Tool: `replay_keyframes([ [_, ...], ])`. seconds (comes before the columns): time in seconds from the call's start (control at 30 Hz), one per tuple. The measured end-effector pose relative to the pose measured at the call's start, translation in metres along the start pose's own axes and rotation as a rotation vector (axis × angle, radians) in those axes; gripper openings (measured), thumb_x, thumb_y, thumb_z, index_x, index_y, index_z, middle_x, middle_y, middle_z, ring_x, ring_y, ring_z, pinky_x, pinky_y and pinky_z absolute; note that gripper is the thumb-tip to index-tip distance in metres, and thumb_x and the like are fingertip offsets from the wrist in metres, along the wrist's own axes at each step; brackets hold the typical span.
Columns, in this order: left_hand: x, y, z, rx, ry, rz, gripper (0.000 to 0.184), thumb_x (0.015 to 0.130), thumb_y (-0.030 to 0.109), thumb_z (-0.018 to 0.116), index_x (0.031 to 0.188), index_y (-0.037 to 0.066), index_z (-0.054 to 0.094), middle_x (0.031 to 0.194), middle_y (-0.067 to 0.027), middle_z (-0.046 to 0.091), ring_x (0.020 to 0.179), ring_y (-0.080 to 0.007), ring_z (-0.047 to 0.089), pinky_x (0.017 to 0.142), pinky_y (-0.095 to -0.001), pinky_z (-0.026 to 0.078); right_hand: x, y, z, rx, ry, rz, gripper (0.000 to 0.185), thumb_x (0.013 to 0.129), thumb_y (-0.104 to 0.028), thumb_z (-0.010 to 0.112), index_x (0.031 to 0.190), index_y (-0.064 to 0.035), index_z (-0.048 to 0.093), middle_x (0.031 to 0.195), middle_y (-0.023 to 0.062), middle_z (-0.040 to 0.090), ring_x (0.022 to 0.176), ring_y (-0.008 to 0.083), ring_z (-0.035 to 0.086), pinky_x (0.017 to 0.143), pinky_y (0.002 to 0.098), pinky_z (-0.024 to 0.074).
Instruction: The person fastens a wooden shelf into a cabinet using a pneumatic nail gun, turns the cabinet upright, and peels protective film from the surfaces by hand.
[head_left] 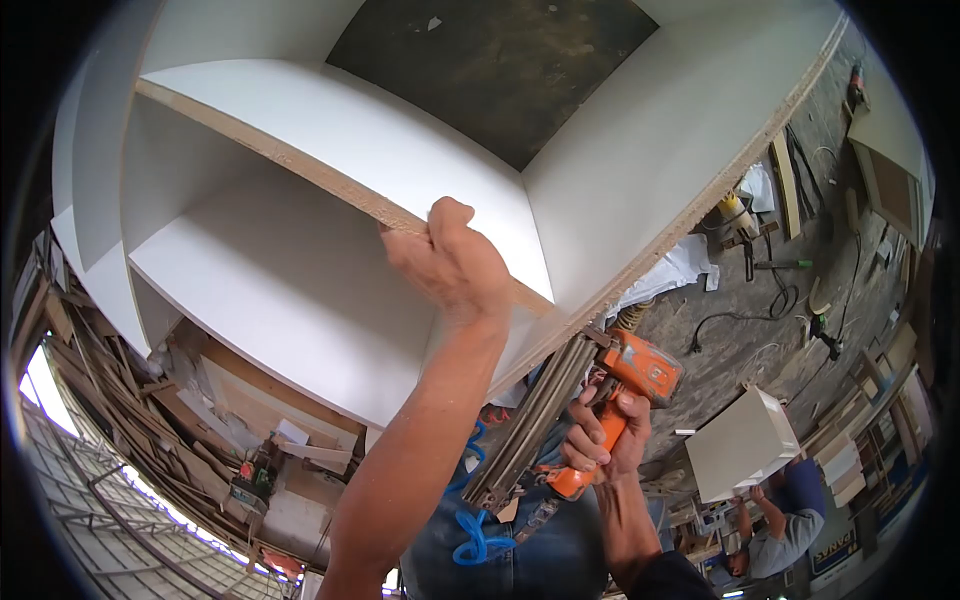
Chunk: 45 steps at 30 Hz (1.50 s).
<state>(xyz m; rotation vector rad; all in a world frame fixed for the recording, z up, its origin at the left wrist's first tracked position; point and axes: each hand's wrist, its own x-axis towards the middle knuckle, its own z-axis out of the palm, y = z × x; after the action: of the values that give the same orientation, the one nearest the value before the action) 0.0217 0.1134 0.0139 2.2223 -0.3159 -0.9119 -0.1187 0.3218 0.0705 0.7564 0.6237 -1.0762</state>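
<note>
The left hand (450,262) is closed around the rough front edge of a white shelf (330,120) inside the cabinet (660,130). The right hand (608,440) is wrapped around the handle of an orange nail gun (645,365), which sits close beside the cabinet's right side, its head near the raw panel edge. A blue coiled hose (478,541) lies in front of the cabinet. Well apart, to the cabinet's right, a person (790,540) is at a white box (730,450).
</note>
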Motion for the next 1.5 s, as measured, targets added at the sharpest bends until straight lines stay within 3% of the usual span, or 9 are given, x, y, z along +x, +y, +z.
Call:
replay_keyframes([
  [0.47, 0.003, -0.007, 0.002, -0.002, -0.032, 0.047, 0.037, 0.082, 0.025, 0.057, 0.085, -0.013, 0.054, 0.108, -0.0190, 0.038, 0.102, -0.0301, 0.040, 0.099, -0.0393, 0.034, 0.000, 0.001, 0.001, -0.001, 0.032, -0.008, 0.049, 0.097, -0.038, 0.046, 0.118, 0.0033, 0.062, 0.066, 0.0030, 0.045, 0.039, 0.0111, 0.038, 0.039, 0.0316, 0.0378],
  [0.53, 0.002, -0.006, 0.004, 0.010, 0.018, 0.093, 0.029, 0.080, 0.013, 0.056, 0.086, -0.014, 0.047, 0.082, -0.0165, 0.045, 0.080, -0.0246, 0.044, 0.082, -0.0397, 0.042, -0.001, 0.000, 0.004, -0.010, 0.036, -0.010, 0.049, 0.097, -0.038, 0.046, 0.119, 0.0033, 0.062, 0.067, 0.0030, 0.046, 0.039, 0.0111, 0.038, 0.039, 0.0317, 0.0380],
  [0.57, 0.001, -0.005, 0.004, 0.011, 0.016, 0.090, 0.029, 0.080, 0.013, 0.056, 0.086, -0.014, 0.047, 0.082, -0.0165, 0.045, 0.080, -0.0246, 0.044, 0.082, -0.0397, 0.042, -0.001, 0.000, 0.004, -0.010, 0.040, -0.012, 0.049, 0.097, -0.038, 0.046, 0.119, 0.0033, 0.062, 0.067, 0.0030, 0.046, 0.039, 0.0111, 0.038, 0.039, 0.0317, 0.0380],
  [0.63, 0.000, -0.002, 0.002, -0.001, -0.035, -0.039, 0.035, 0.081, 0.023, 0.057, 0.086, -0.012, 0.054, 0.109, -0.0178, 0.037, 0.101, -0.0282, 0.041, 0.099, -0.0366, 0.034, -0.001, 0.003, 0.002, 0.005, 0.032, -0.019, 0.050, 0.097, -0.038, 0.046, 0.119, 0.0036, 0.062, 0.067, 0.0033, 0.047, 0.039, 0.0111, 0.038, 0.039, 0.0320, 0.0383],
  [0.97, 0.001, -0.001, 0.002, 0.058, -0.053, -0.018, 0.036, 0.084, 0.023, 0.055, 0.089, -0.013, 0.056, 0.113, -0.0184, 0.037, 0.105, -0.0299, 0.042, 0.099, -0.0391, 0.035, 0.000, 0.006, 0.005, -0.004, 0.054, -0.037, 0.050, 0.096, -0.039, 0.045, 0.117, 0.0039, 0.062, 0.066, 0.0033, 0.046, 0.039, 0.0114, 0.038, 0.040, 0.0315, 0.0384],
  [1.07, 0.002, -0.004, 0.006, -0.111, -0.008, 0.104, 0.026, 0.079, 0.008, 0.053, 0.093, -0.014, 0.046, 0.086, -0.0153, 0.049, 0.078, -0.0210, 0.045, 0.079, -0.0363, 0.042, -0.001, 0.006, 0.005, 0.007, 0.063, -0.036, 0.050, 0.096, -0.038, 0.045, 0.117, 0.0042, 0.062, 0.066, 0.0033, 0.046, 0.039, 0.0112, 0.038, 0.040, 0.0315, 0.0388],
  [1.17, 0.003, -0.004, 0.006, -0.066, 0.021, 0.151, 0.027, 0.079, 0.007, 0.053, 0.094, -0.014, 0.046, 0.085, -0.0154, 0.050, 0.078, -0.0202, 0.045, 0.078, -0.0354, 0.043, 0.000, 0.006, 0.007, 0.022, 0.058, -0.036, 0.050, 0.096, -0.038, 0.045, 0.117, 0.0044, 0.062, 0.066, 0.0035, 0.046, 0.039, 0.0112, 0.038, 0.040, 0.0315, 0.0390],
  [1.23, 0.002, -0.005, 0.003, -0.030, -0.028, 0.016, 0.038, 0.082, 0.023, 0.057, 0.092, -0.013, 0.053, 0.111, -0.0191, 0.038, 0.105, -0.0299, 0.042, 0.099, -0.0390, 0.035, -0.002, 0.007, 0.010, 0.026, 0.078, -0.039, 0.050, 0.096, -0.038, 0.045, 0.117, 0.0046, 0.061, 0.066, 0.0036, 0.046, 0.040, 0.0113, 0.038, 0.040, 0.0315, 0.0393],
  [1.5, 0.004, -0.005, 0.003, -0.022, -0.032, 0.027, 0.039, 0.079, 0.023, 0.059, 0.091, -0.012, 0.050, 0.107, -0.0176, 0.037, 0.102, -0.0280, 0.041, 0.098, -0.0372, 0.035, -0.001, 0.009, 0.010, 0.018, 0.063, -0.048, 0.050, 0.097, -0.038, 0.046, 0.117, 0.0051, 0.062, 0.067, 0.0035, 0.047, 0.040, 0.0116, 0.039, 0.041, 0.0311, 0.0400],
])
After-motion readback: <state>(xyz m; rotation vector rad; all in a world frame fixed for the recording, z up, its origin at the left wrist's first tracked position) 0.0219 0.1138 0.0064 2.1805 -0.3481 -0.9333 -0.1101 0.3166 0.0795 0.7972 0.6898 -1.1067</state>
